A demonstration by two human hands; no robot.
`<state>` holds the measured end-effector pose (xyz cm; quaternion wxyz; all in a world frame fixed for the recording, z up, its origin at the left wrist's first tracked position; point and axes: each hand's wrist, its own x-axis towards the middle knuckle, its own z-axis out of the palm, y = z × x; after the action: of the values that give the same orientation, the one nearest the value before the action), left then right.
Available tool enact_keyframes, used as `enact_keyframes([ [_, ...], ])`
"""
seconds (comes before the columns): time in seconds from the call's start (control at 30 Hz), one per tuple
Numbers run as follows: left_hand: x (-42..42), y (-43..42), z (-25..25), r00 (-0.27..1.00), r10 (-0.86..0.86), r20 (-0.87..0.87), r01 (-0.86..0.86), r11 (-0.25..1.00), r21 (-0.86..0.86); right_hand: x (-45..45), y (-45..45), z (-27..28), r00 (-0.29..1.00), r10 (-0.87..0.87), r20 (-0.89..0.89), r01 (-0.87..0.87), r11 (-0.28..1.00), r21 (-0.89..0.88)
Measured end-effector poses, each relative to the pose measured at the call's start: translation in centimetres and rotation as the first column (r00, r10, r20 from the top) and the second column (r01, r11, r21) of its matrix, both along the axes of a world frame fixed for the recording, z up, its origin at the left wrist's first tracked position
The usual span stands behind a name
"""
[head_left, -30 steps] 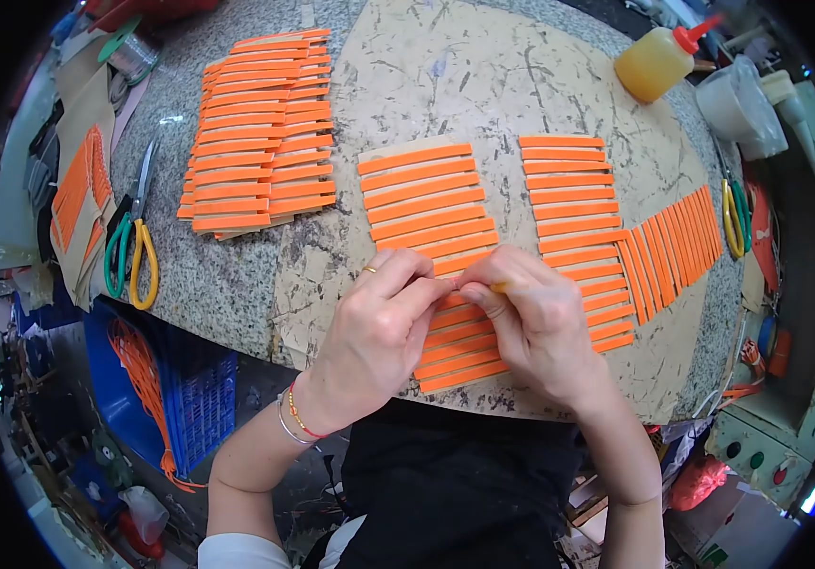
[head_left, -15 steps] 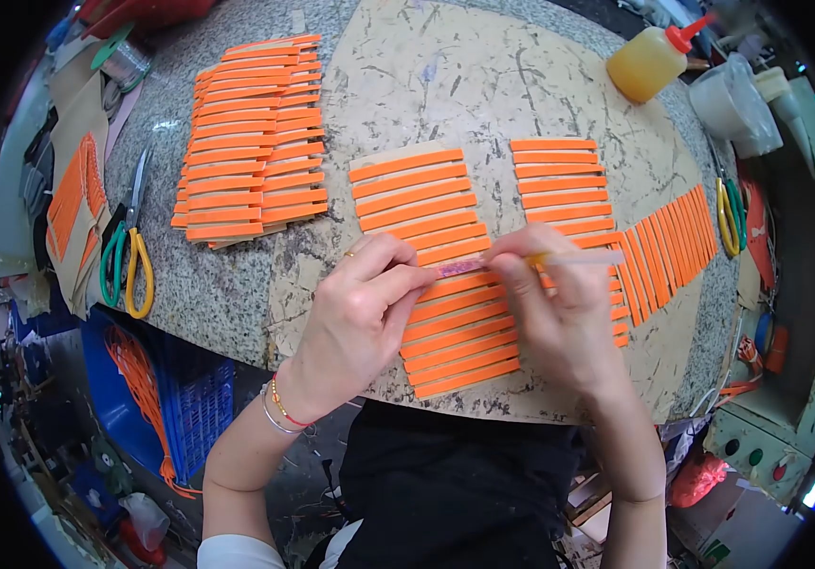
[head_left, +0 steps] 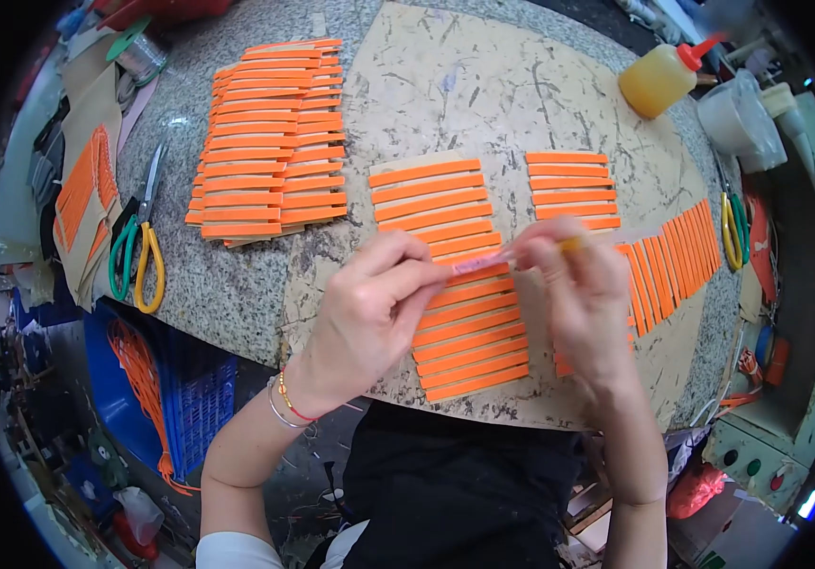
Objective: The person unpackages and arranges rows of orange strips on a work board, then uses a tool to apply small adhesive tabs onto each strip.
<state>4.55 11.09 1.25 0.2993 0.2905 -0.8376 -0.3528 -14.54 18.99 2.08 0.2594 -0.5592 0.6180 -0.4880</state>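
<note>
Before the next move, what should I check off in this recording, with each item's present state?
1. Left hand pinching the slim pinkish piece: ok.
2. Right hand holding the slender clear-and-yellow item: ok.
3. Whether that item and the pinkish piece are joined: cannot tell, fingers cover the meeting point.
4. Orange-striped panel below the hands fully in view: not ok, partly covered.
5. Bottle apart from both hands: ok, far right.

Two hands [head_left: 365, 299], two pairs of scissors [head_left: 148, 270], one squeeze bottle [head_left: 657, 83] and one crate [head_left: 206, 398] show. Striped panels [head_left: 472, 332] (some overlapping) defy counting.
</note>
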Motion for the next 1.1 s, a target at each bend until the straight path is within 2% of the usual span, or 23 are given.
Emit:
enact_keyframes([
  [0.07,0.0,-0.2,-0.1,1.000,0.018,0.003,-0.018,1.000,-0.002,-1.2,-0.1,0.5,0.995,-0.097,0.035,0.099,0.995,-0.031],
  [0.3,-0.3,-0.7,-0.4,0.998,-0.022,0.062,0.025,0.999,-0.037,-0.7,-0.5,0.4,0.998,-0.018,-0.054,0.018,1.000,0.016],
  [0.43,-0.2,-0.7,-0.4,0.998,-0.034,0.061,0.036,0.999,-0.032,0.0,-1.4,-0.9,0.971,0.151,-0.185,-0.161,0.986,-0.039],
  [0.63,-0.3,-0.6,-0.4,0.997,-0.064,0.045,0.064,0.998,-0.018,0.2,-1.4,-0.2,0.954,0.163,-0.252,-0.171,0.985,-0.009],
  [0.73,-0.3,-0.7,-0.4,0.996,-0.072,0.051,0.074,0.997,-0.037,0.3,-1.4,-0.1,0.964,0.158,-0.214,-0.155,0.987,0.029],
  [0.83,-0.2,-0.7,-0.4,0.997,-0.055,0.063,0.060,0.996,-0.072,1.2,-1.7,-1.1,0.967,0.198,-0.164,-0.211,0.975,-0.071],
  [0.93,-0.3,-0.7,-0.3,0.996,-0.048,0.069,0.052,0.997,-0.063,1.0,-1.7,-0.2,0.976,0.190,-0.109,-0.191,0.982,0.005],
  [0.97,-0.2,-0.8,-0.2,0.998,-0.039,0.042,0.041,0.999,-0.027,0.7,-1.6,-0.3,0.991,0.135,-0.021,-0.134,0.991,0.025],
  [1.03,0.0,-1.0,0.0,1.000,-0.013,-0.009,0.013,0.999,0.052,-0.5,-1.5,0.6,1.000,0.007,0.025,-0.007,1.000,0.014],
  [1.1,0.0,-1.5,-0.4,1.000,-0.009,0.024,0.009,1.000,0.004,-1.3,-1.4,0.8,0.996,-0.053,0.069,0.053,0.999,0.001],
])
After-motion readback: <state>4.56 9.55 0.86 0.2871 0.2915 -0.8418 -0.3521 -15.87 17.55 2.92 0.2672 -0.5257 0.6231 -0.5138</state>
